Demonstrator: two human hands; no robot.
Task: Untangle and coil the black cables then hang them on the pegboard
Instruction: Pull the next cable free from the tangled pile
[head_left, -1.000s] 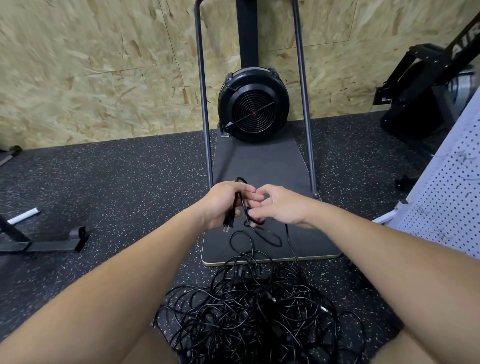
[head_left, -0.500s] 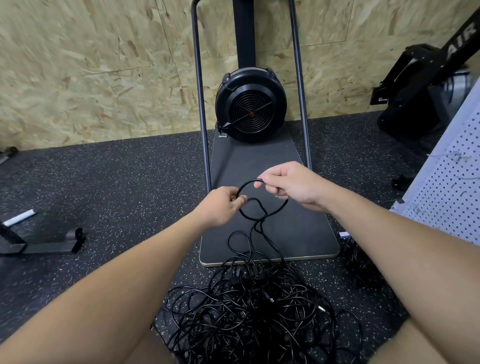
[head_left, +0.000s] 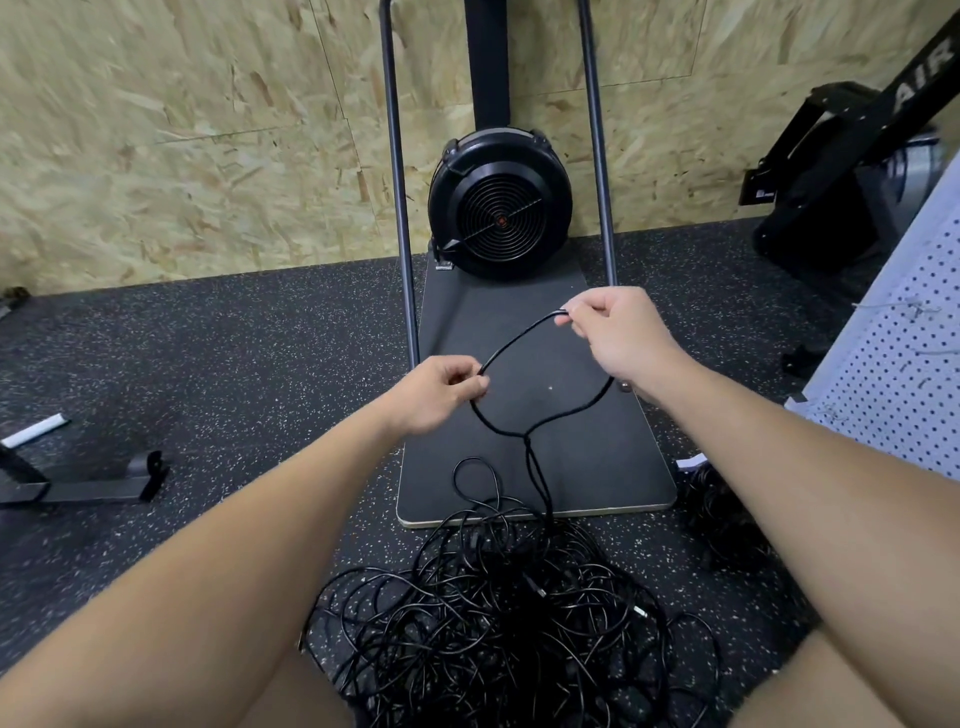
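Both hands (head_left: 524, 358) pinch one black cable (head_left: 545, 415) loop; machine (head_left: 852, 171) reads "AIR".

open floor left (head_left: 234, 364), tangled cable pile (head_left: 509, 623) below, machine uprights (head_left: 397, 208) ahead, pegboard (head_left: 904, 374) right

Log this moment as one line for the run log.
step: forming first coil | left hand: pinches cable loop | right hand: pinches loop top | tangled pile: on floor | pegboard: no cables visible
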